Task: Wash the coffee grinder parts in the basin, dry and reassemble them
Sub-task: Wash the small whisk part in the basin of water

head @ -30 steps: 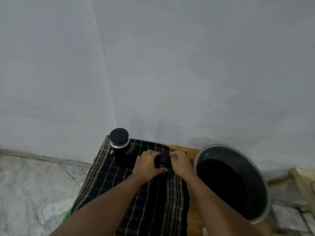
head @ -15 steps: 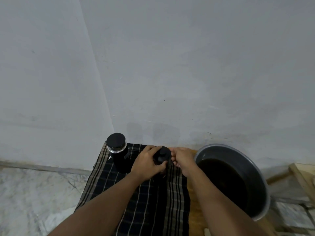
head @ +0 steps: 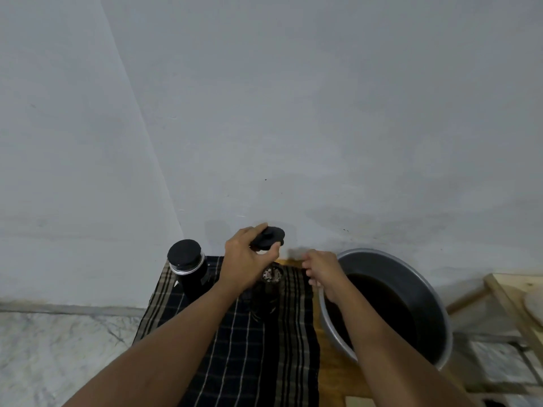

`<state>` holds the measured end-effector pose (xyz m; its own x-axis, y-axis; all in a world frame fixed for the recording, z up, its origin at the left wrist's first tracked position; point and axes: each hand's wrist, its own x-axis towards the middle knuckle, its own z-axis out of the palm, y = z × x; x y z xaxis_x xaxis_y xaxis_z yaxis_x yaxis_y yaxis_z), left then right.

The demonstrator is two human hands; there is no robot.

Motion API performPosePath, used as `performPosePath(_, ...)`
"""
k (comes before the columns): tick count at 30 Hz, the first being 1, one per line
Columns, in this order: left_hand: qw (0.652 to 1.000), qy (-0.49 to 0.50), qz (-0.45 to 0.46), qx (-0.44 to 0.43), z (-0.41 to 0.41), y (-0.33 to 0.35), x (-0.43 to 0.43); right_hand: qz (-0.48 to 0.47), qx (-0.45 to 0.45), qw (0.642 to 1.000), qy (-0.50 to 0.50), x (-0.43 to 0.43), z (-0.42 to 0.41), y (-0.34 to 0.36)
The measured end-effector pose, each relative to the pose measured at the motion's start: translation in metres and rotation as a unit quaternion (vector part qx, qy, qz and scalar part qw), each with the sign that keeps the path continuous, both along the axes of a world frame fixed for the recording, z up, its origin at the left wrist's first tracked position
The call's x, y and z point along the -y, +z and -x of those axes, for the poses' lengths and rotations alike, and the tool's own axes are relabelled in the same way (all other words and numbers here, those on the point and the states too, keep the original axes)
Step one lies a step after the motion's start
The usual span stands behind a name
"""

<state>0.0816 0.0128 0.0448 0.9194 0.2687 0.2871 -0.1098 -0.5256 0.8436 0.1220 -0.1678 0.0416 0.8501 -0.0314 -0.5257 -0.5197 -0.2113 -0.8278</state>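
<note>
My left hand (head: 246, 261) holds a round black grinder cap (head: 269, 237) lifted above the table, fingers curled round it. Below it stands the dark grinder body (head: 270, 284) on the checked cloth (head: 235, 333), its open top showing the metal burr. My right hand (head: 321, 270) hovers beside the body with fingers loosely curled and nothing in them. A black jar-like grinder part with a black lid (head: 186, 264) stands upright at the cloth's far left corner. The grey metal basin (head: 411, 277) with dark water sits to the right.
The cloth covers a small wooden table (head: 332, 374) set against a grey wall. A wooden frame (head: 511, 301) lies at the right edge. Marble floor (head: 58, 348) stretches to the left.
My left hand has lifted the black cap off the grinder body and raised it. My right hand has let go of the body and moved right toward the basin.
</note>
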Motion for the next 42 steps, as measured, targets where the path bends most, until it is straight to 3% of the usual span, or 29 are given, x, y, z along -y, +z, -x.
performPosePath(6,0.991,-0.010,0.136,-0.007,-0.018,0.006,0.098,-0.055,-0.076,0.995,-0.030,0.087,0.000,-0.009)
performPosePath(8,0.990,-0.040,0.123,-0.054,-0.019,-0.007,0.139,-0.062,-0.086,0.992,-0.075,0.123,-0.001,-0.017)
performPosePath(11,0.979,-0.094,0.071,-0.164,-0.014,-0.034,0.196,0.002,-0.100,0.987,-0.130,0.177,0.007,-0.041)
performPosePath(16,0.899,-0.142,0.053,-0.410,-0.009,-0.087,0.249,0.091,-0.113,0.983,-0.113,0.229,0.023,-0.076)
performPosePath(20,0.846,-0.069,0.104,-0.518,-0.014,-0.122,0.268,0.167,-0.059,0.984,-0.019,0.239,0.006,-0.110)
performPosePath(23,0.855,-0.034,0.068,-0.513,-0.015,-0.141,0.264,0.149,-0.074,0.986,-0.012,0.241,-0.003,-0.122)
performPosePath(30,0.878,0.006,0.066,-0.474,-0.021,-0.151,0.254,0.066,-0.104,0.987,-0.098,0.235,-0.015,-0.132)
performPosePath(34,0.882,0.017,0.070,-0.465,-0.023,-0.148,0.254,0.039,-0.114,0.991,-0.054,0.232,-0.021,-0.129)
performPosePath(38,0.879,0.023,0.083,-0.469,-0.023,-0.150,0.253,0.074,-0.081,0.994,0.027,0.231,-0.024,-0.130)
performPosePath(42,0.873,0.029,0.108,-0.476,-0.023,-0.152,0.252,0.229,-0.009,0.963,0.144,0.233,-0.026,-0.141)
